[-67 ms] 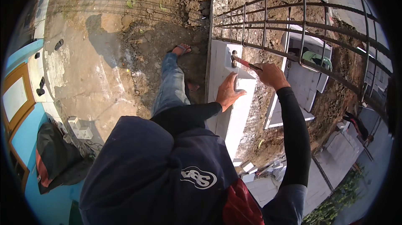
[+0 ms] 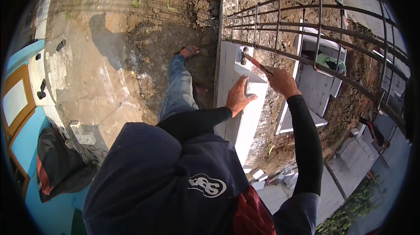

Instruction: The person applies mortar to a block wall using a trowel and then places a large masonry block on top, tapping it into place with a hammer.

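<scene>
A hammer (image 2: 253, 61) with a reddish handle sits gripped in the right hand (image 2: 281, 80) over the far end of a white block wall (image 2: 245, 125), left hand (image 2: 238, 98) spread flat on top, beside a rebar cage (image 2: 319, 29).

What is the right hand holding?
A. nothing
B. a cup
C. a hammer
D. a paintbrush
C: the right hand grips a hammer by its handle, head over the white block wall, while the left hand lies flat on the wall.
</scene>
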